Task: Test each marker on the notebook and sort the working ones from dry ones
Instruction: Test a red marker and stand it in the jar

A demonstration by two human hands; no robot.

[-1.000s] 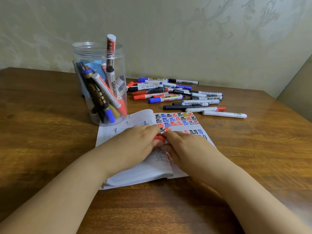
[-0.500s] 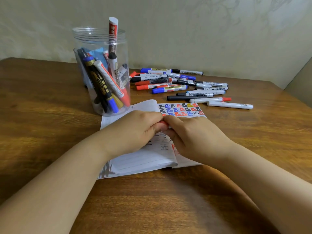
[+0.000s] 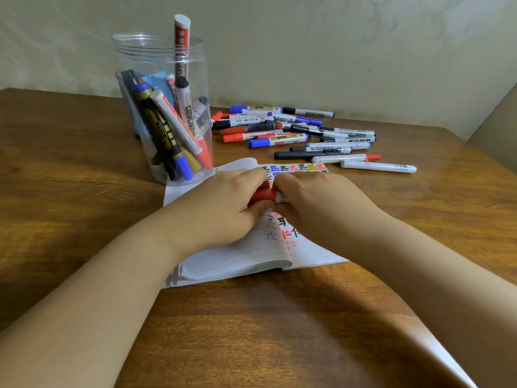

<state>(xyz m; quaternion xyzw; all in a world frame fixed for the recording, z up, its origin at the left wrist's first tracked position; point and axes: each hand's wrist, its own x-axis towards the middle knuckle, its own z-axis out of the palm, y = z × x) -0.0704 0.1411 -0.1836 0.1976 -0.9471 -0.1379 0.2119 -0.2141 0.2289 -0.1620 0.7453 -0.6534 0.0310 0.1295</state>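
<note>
Over one notebook [image 3: 237,259], two hands (left [image 3: 223,208], right [image 3: 316,205]) grip one red-capped marker [image 3: 264,195].

A wooden table [image 3: 70,169] carries a clear jar [image 3: 165,107], an open notebook [image 3: 237,259] and loose markers [image 3: 302,135] (lying flat).

Left hand [image 3: 221,208] and right hand [image 3: 316,203] grip a red-capped marker [image 3: 265,195].

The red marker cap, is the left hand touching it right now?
Touching. The head view shows the left hand with thumb and fingers wrapped round the red cap, while the right hand holds the marker's white barrel.
</note>
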